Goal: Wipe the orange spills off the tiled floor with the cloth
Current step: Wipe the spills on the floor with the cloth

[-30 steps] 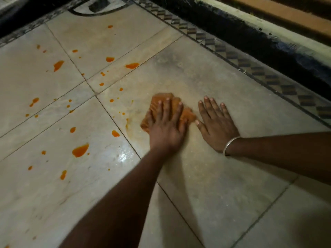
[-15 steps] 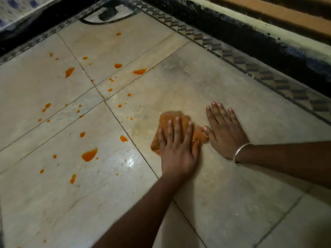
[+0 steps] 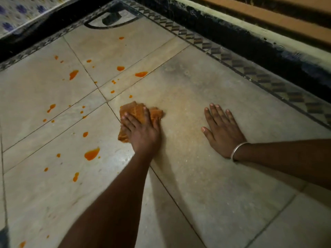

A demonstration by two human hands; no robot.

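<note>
Your left hand [image 3: 141, 133], pressed flat on the crumpled orange-stained cloth [image 3: 138, 111], has swept leftward away from your flat, empty right hand [image 3: 222, 129], toward uncleaned orange spills [image 3: 91, 154].

Patterned border strip [image 3: 254, 72] along dark skirting [image 3: 223, 35], floral fabric [image 3: 19, 13] top left

The left hand [image 3: 141, 130] is covering most of the cloth [image 3: 138, 111]; under that grip, any spill is staying hidden.
</note>
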